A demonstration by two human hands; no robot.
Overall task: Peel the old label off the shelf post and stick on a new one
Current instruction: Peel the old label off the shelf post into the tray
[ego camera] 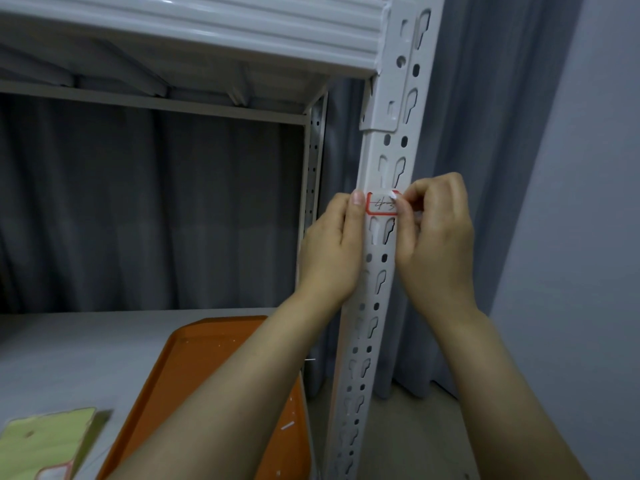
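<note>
At the bottom left corner we see a pale green sheet lying on the shelf board. It is blurred and cut off by the edge of the view, so we cannot tell what it is. Just to its right an orange tray rests on the same board. The left forearm crosses over it and hides part of it, and a few small white scraps lie on it.

The left hand grips the grey post from the left. Its thumb lies up along the post's front edge with the tip just beside the label, while its fingers pass behind the post, out of sight.

The label, white with a red border, sits on the post's front face between the two hands. Its long axis runs across the upright post, and the handwriting reads left to right, perhaps "4-3". Its right end is covered by the right hand, whose thumb and forefinger pinch together on that end, where the top corner seems lifted. A grey curtain hangs behind.
</note>
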